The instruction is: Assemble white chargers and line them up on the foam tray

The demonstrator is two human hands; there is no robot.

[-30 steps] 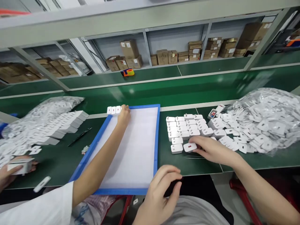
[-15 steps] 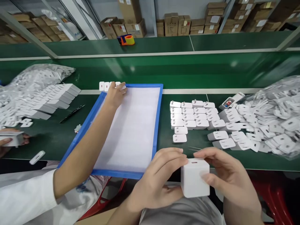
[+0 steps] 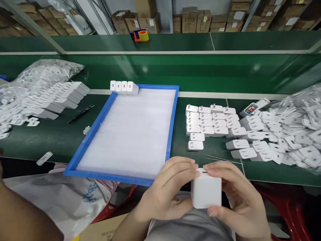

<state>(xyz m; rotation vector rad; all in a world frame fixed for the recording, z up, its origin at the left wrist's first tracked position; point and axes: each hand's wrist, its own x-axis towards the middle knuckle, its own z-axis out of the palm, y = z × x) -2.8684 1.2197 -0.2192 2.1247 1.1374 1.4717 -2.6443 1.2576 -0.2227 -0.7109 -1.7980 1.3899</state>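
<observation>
A white cube-shaped charger (image 3: pixel 206 190) is held between both my hands just in front of the bench edge, above my lap. My left hand (image 3: pixel 167 190) wraps its left side and my right hand (image 3: pixel 235 197) grips its right side and underside. Just beyond them, rows of the same white chargers (image 3: pixel 209 122) lie on the green bench (image 3: pixel 55 140). A blue-framed tray (image 3: pixel 173 124) with a white foam sheet sits to the left, with a short row of chargers (image 3: pixel 124 87) at its far left corner.
A big heap of bagged chargers (image 3: pixel 288 130) fills the right side of the bench, another heap (image 3: pixel 37 97) the left. Thin tweezers (image 3: pixel 220 159) lie near my right hand. A co-worker's arm (image 3: pixel 22 214) shows at lower left. Cardboard boxes (image 3: pixel 193 20) line the shelf behind.
The co-worker's arm has left the tray's far corner and dropped to the lower left. My hands hold the charger a little closer to my body.
</observation>
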